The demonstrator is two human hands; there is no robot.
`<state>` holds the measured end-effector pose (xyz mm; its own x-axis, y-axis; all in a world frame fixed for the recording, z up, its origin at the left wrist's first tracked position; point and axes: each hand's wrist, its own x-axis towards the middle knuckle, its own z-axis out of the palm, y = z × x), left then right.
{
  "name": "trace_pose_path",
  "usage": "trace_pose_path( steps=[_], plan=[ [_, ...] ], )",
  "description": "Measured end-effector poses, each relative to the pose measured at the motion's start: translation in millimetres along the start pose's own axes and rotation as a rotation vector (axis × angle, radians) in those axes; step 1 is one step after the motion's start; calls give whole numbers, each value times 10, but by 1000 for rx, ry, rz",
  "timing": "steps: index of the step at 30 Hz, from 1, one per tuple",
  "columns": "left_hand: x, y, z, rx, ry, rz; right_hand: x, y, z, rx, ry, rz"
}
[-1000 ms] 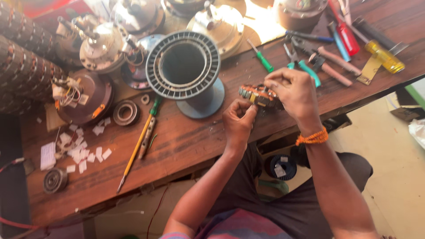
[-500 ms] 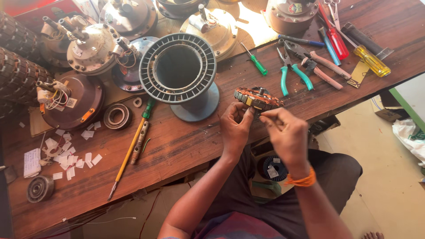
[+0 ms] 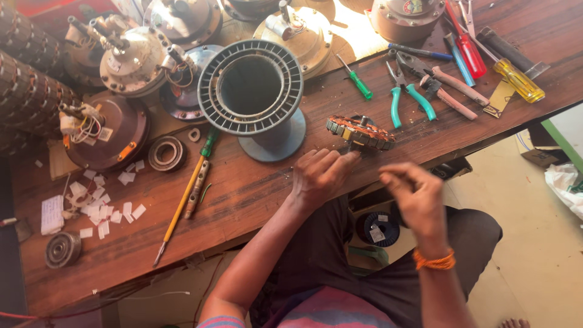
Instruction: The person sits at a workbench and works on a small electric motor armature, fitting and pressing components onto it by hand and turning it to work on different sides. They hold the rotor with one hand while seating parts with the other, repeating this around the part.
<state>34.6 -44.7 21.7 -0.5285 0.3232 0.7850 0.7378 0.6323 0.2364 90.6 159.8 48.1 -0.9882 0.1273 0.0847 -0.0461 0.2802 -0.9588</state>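
Wooden desk (image 3: 255, 188), cluttered with motor parts, fills the view under warm light. Near its front edge lies a small wound stator (image 3: 360, 132), flat on the wood. The left hand (image 3: 320, 175) rests beside it, fingertips (image 3: 351, 157) touching its near rim, the grip loosely curled and holding nothing. The right hand (image 3: 415, 195) hangs off the desk edge, apart from the stator, blurred; its fingers look half bent, but I cannot tell whether they pinch anything. Behind the stator stands a grey ribbed spool (image 3: 252, 87). Green pliers (image 3: 408, 95) lie just right of it, a yellow screwdriver (image 3: 182, 200) to the left.
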Motion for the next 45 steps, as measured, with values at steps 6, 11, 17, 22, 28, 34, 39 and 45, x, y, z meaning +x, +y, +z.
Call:
trace_pose_path(
  steps=[6,11,17,22,28,34,39,45],
  plan=[
    [-156,112,369,-890,145,-866,465,-453,-9,-310,-17,-314],
    [-127,127,533,-1160,285,-1188,943,-513,210,-255,-101,-310],
    [-63,163,501,-1114,281,-1198,1095,-170,173,-109,-87,-92],
    [37,264,445,-906,254,-1140,882,-54,-90,38,-33,-22],
    [73,275,404,-785,210,-1073,404,-162,30,-39,20,-62],
    [36,284,358,-657,168,-954,210,-96,421,-148,119,-416],
    [-26,204,69,-136,35,-282,87,121,472,-34,95,-110],
    [22,9,32,83,-20,29,22,200,137,145,2,-1]
  ],
)
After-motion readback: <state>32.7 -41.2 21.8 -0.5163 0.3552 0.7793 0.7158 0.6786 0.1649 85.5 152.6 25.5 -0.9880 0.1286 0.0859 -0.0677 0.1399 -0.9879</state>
